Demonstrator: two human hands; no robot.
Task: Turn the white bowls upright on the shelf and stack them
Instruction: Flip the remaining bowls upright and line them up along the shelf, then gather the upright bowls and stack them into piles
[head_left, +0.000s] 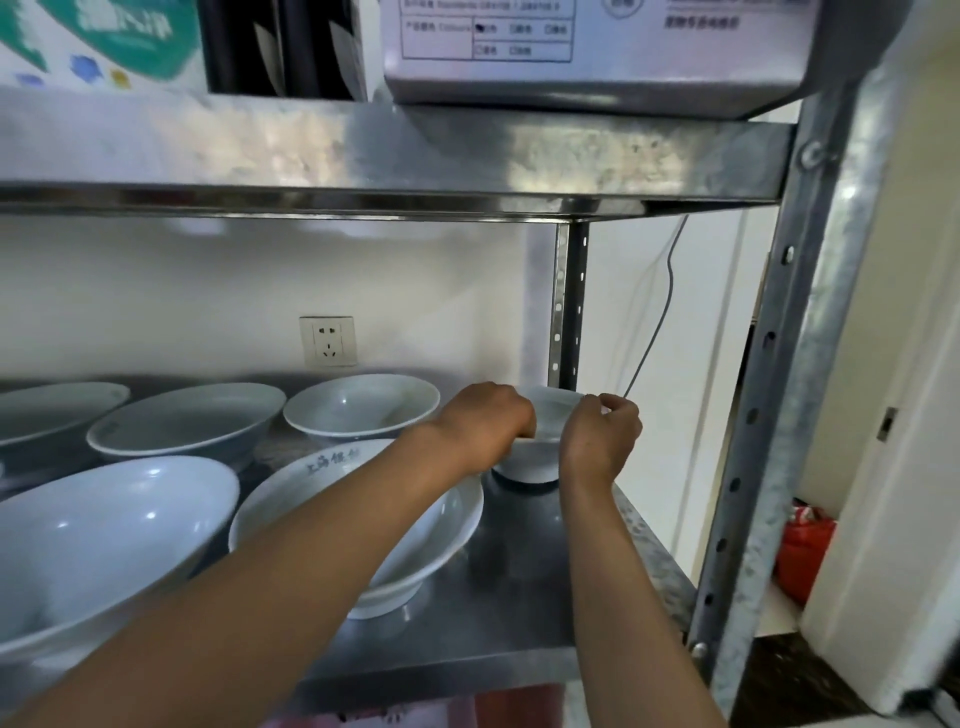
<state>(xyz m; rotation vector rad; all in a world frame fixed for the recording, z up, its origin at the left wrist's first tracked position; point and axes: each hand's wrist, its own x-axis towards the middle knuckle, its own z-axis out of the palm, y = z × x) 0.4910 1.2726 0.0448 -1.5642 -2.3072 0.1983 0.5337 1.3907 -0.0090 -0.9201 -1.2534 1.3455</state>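
A small white bowl (530, 462) stands upright at the back right corner of the steel shelf (519, 587). My left hand (483, 423) grips its left rim with curled fingers. My right hand (602, 434) pinches its right rim. Several wide white bowls stand upright to the left: one with dark lettering (447, 535) under my left forearm, one behind it (363, 408), one at middle left (187, 421) and a big one at the front left (104, 535).
A galvanised post (795, 364) bounds the shelf on the right, with a rear post (569, 301) just behind the small bowl. The upper shelf (395, 156) carries boxes. A wall socket (328, 340) and a hanging cable (660, 312) lie behind. A red bag (805, 551) lies on the floor.
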